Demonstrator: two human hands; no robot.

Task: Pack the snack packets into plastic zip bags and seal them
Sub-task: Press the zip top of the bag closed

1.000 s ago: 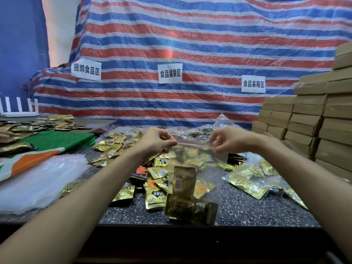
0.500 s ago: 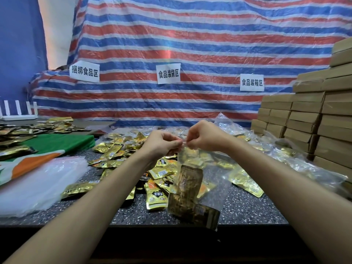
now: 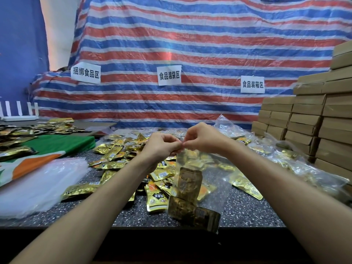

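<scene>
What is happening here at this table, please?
A person is packing snacks. The left hand and the right hand pinch the top edge of a clear zip bag, close together, probably pressing its seal. Whether it is fully closed cannot be seen. The bag hangs above the front of the table with a few snack packets inside. Many loose packets lie on the table behind it, and cardboard boxes are stacked at the right.

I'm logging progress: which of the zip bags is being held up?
The zip bag hanging between the left hand and right hand, both pinching its top edge. The other filled bags lie on the table.
</scene>
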